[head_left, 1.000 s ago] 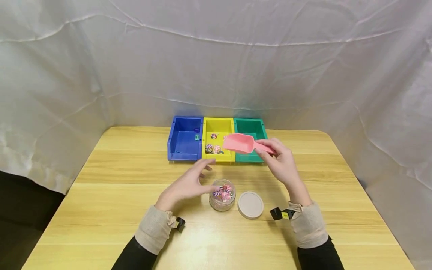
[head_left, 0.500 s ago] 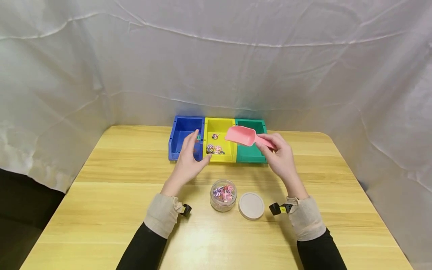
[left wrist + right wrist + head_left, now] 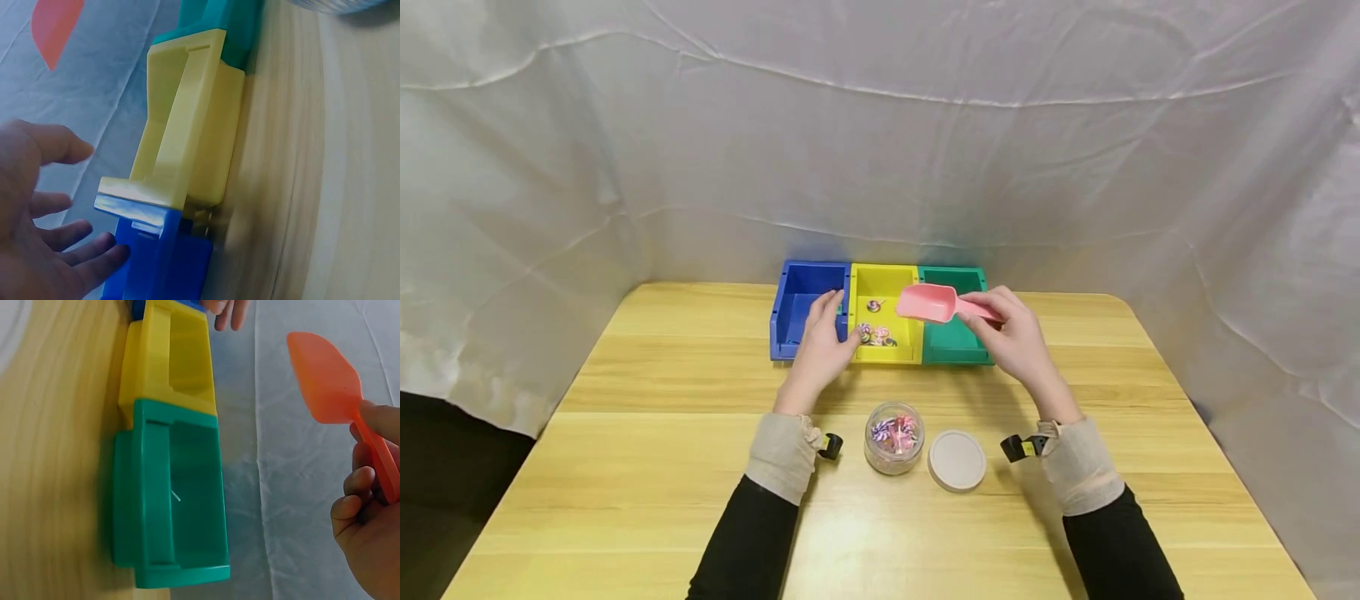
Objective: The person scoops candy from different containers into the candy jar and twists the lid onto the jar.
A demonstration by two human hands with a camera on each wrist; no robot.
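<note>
Right hand: I see my right hand (image 3: 1011, 337) pinching the handle of the pink scoop (image 3: 927, 302), fingers (image 3: 351, 509) curled round it; the scoop bowl hangs above the yellow bin, near its right wall.
Left hand: my left hand (image 3: 822, 354) has its fingers (image 3: 94, 259) spread and straight, holding nothing; they lie at the front of the blue bin (image 3: 790, 312), by the wall it shares with the yellow one. I cannot tell whether they press on it.
Yellow bin: the yellow bin (image 3: 880, 279) stands between the blue bin and the green bin (image 3: 958, 337), all three touching in a row at the far side of the bench (image 3: 625, 433). Small striped sweets (image 3: 877, 335) lie in its front part.
Jar: a clear jar (image 3: 894, 438) with the same sweets inside stands open near me, between my wrists.
Lid: the white lid (image 3: 957, 460) lies flat just beside the jar, on its right.
Backdrop: white cloth (image 3: 880, 133) hangs behind the bench.
</note>
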